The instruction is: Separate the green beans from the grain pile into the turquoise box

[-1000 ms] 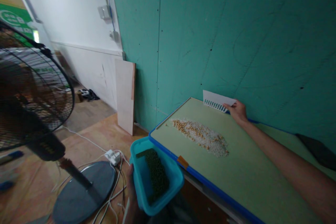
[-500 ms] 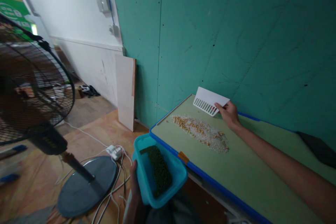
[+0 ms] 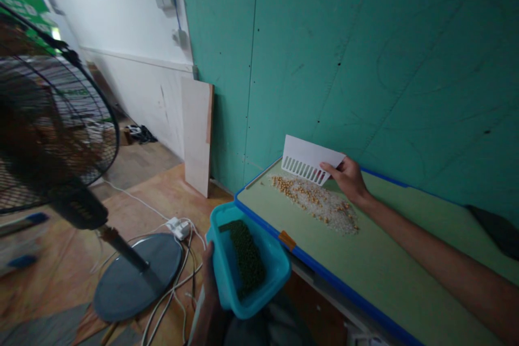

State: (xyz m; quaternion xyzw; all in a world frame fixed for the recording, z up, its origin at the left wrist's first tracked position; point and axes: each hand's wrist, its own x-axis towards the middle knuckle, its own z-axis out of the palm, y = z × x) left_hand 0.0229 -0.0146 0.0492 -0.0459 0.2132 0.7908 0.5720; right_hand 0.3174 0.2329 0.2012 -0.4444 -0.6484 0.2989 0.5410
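Observation:
My right hand grips a white slotted scraper by its right end, thumb in front. Its comb-like slots point down at the far edge of a spread of pale grains and yellow kernels on the green board. I cannot tell whether the scraper touches the grains. Below the board's left corner, my left hand holds a turquoise plastic basin by its left side. Small dark green beans lie in the basin, heaped in a band.
A standing fan occupies the left, its round base on the floor. White cables and a power strip lie between fan and basin. A wooden panel leans against the wall. A dark flat object rests at the board's right.
My right hand has moved the scraper left and slightly down, closer to the grains. The basin stays in my left hand. The camera view has shifted slightly.

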